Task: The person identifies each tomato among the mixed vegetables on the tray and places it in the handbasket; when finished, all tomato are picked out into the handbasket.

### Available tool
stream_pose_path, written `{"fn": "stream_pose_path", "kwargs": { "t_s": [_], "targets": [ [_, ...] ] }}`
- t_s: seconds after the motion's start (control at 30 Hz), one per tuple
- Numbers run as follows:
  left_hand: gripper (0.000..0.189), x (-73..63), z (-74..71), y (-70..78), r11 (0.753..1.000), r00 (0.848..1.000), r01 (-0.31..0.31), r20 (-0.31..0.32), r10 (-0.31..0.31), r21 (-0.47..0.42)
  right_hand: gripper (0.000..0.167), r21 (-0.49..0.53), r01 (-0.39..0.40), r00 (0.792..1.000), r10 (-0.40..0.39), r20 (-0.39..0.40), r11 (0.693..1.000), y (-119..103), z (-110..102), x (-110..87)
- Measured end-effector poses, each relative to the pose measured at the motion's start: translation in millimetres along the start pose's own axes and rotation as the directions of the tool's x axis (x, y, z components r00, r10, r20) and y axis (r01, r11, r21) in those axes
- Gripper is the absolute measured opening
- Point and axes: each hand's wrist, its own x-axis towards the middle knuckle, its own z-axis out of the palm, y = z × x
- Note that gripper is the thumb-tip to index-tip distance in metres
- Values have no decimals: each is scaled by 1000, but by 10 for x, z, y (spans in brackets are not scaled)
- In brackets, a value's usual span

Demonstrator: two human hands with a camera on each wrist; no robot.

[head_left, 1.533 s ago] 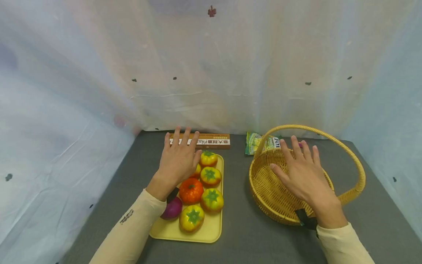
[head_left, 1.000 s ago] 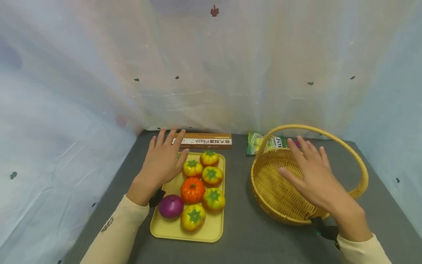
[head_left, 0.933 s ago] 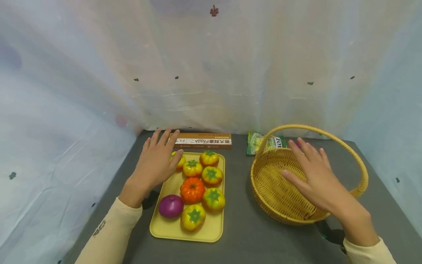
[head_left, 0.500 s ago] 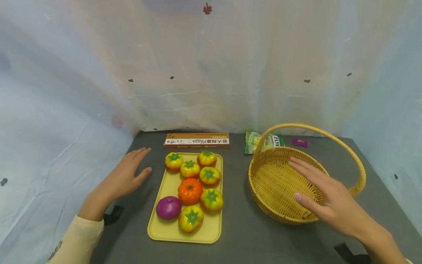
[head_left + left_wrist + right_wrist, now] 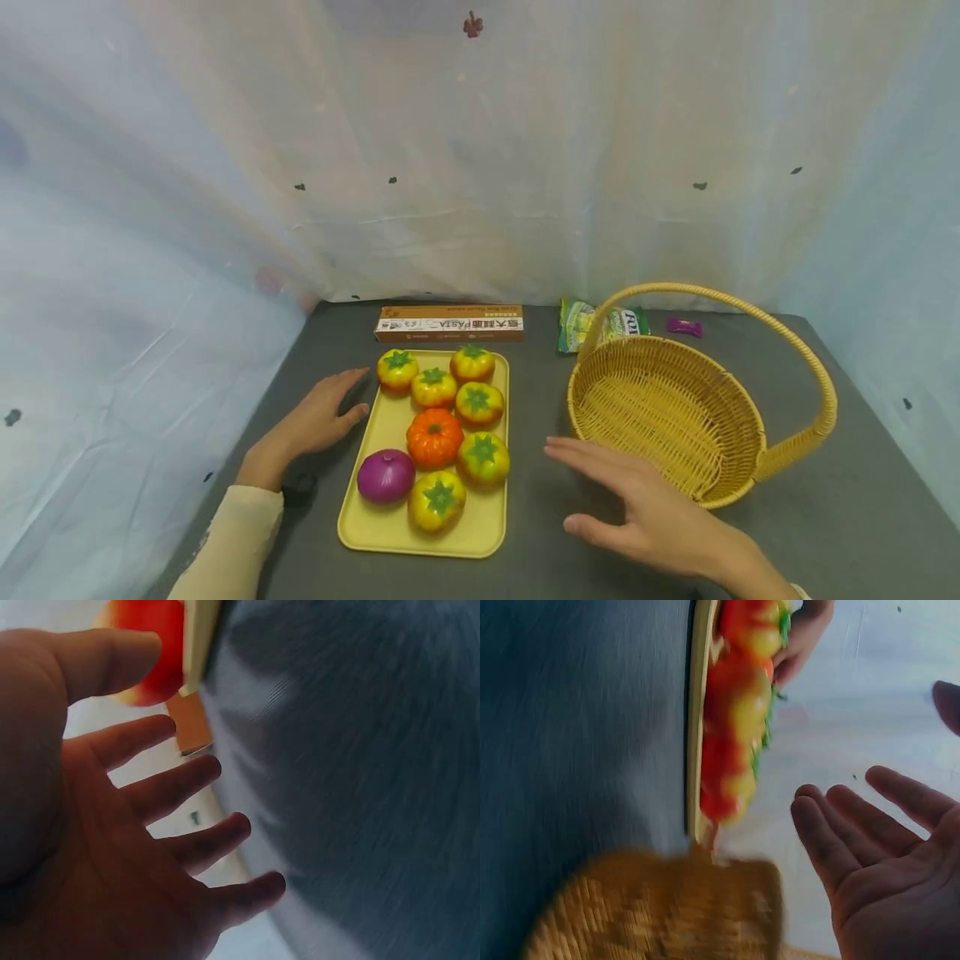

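In the head view a yellow tray (image 5: 480, 533) holds several yellow-green toy tomatoes or persimmons (image 5: 437, 500), an orange pumpkin (image 5: 435, 437) and a purple onion (image 5: 386, 477). Just off the tray's left edge is my left hand (image 5: 311, 425), fingers extended, holding nothing. My right hand (image 5: 645, 512) hovers between the tray and the wicker basket (image 5: 652, 417), its fingers straight and its palm bare. The basket has a tall arched handle (image 5: 795, 333); my right hand covers part of its near rim. In the left wrist view, the fingers are spread beside the tray edge (image 5: 196, 645).
A pasta box (image 5: 450, 323) lies behind the tray. Behind the basket are a green and yellow packet (image 5: 576, 325), partly hidden by the handle, and a small purple wrapped piece (image 5: 684, 326). A pale curtain (image 5: 480, 167) hangs along the back and sides of the dark table (image 5: 540, 550).
My left hand has gone from over the tray out to its left, then slightly back toward it. My right hand has left the basket's interior, moving toward the tray and nearer the front.
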Motion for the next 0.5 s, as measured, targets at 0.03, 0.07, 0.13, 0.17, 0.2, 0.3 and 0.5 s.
{"fn": "stream_pose_path", "kwargs": {
  "t_s": [0.03, 0.07, 0.13, 0.17, 0.2, 0.3, 0.5],
  "targets": [
    [66, 22, 33, -3, 1000, 1000, 16, 14, -16, -8, 69, 13, -15, 1000, 15, 19, 1000, -5, 62, 41],
    [67, 44, 61, -3, 999, 999, 35, 30, -35, -15, 67, 22, -37, 999, 36, 39, 999, -7, 121, 80],
    [70, 83, 104, 0, 997, 996, 73, 57, -72, -22, 65, 40, -70, 995, 67, 68, 997, 0, 232, 157],
    [71, 104, 121, 2, 995, 993, 95, 71, -93, -27, 66, 45, -82, 994, 79, 75, 996, 10, 284, 194],
    [72, 123, 131, 6, 992, 990, 117, 84, -114, -36, 66, 47, -95, 992, 91, 83, 994, 22, 333, 232],
    [75, 186, 144, 4, 988, 984, 142, 116, -135, -55, 65, 63, -118, 990, 113, 84, 991, 61, 467, 351],
    [78, 245, 67, -26, 981, 971, 161, 197, -139, -104, 66, 95, -132, 991, 128, 38, 987, 82, 661, 593]
  ]
}}
